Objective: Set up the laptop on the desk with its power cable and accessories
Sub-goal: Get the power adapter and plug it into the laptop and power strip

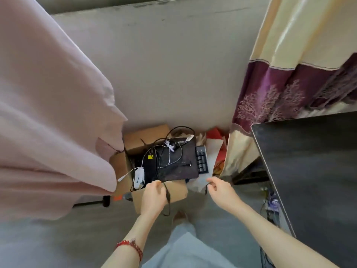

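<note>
An open cardboard box (177, 192) stands on the floor below me. Across its top lies a dark flat laptop or pad (180, 161), with tangled black and white cables (170, 149) over it. A white mouse (139, 177) rests at the box's left, beside a black power brick with a yellow label (149, 163). A black keyboard (201, 159) sticks out at the right. My left hand (153, 198) is at the box's near edge, fingers closed on a black cable (167, 200) that hangs down. My right hand (220, 192) pinches a thin black cable end near the box's right corner.
A dark desk top (313, 171) fills the lower right. A cream and purple curtain (289, 89) hangs behind it. Pink cloth (48, 113) drapes at the left. Red and white papers (214, 147) lie behind the box. More cables (270, 206) trail under the desk.
</note>
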Tool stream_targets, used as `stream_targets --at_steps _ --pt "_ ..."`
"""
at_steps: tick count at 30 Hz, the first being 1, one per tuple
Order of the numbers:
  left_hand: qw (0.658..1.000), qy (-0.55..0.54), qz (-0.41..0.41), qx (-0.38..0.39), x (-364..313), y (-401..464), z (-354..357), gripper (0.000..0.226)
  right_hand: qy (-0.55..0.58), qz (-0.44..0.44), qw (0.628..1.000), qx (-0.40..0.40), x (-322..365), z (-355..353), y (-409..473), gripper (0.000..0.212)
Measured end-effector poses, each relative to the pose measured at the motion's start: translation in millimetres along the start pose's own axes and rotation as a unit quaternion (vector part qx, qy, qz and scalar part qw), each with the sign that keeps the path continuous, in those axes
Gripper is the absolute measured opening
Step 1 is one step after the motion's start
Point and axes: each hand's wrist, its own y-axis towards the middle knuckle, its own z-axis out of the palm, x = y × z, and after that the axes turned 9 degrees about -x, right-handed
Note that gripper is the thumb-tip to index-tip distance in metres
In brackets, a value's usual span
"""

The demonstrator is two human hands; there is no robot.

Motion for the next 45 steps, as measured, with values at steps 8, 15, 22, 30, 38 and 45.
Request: stream_targets --at_steps 8,15,22,30,38,45 --pt "0.995 0.091 0.023 0.039 32 132 43 0.081 -0.045 0.013 0.999 0.005 35 85 134 0.038" --pt "0.989 0.035 -0.132 0.064 46 203 133 0.117 -0.033 0.074 0.996 -0.033 -1 127 200 0.039" --pt "0.984 0.176 0.035 0.017 70 206 164 0.047 -0.016 0.079 0.995 -0.061 -19 138 210 0.040" --pt "0.975 0.172 0.123 0.063 75 212 127 0.016 -0.055 0.004 0.998 -0.029 -1 122 207 0.046" --pt "0.998 -0.042 0.010 0.036 52 188 34 0.025 -0.052 -0.123 0.991 -0.018 53 94 199 0.057" --pt "0.990 -0.131 0.058 -0.009 -24 177 -46 0.022 -0.022 -0.196 0.979 -0.047 107 39 178 0.072"
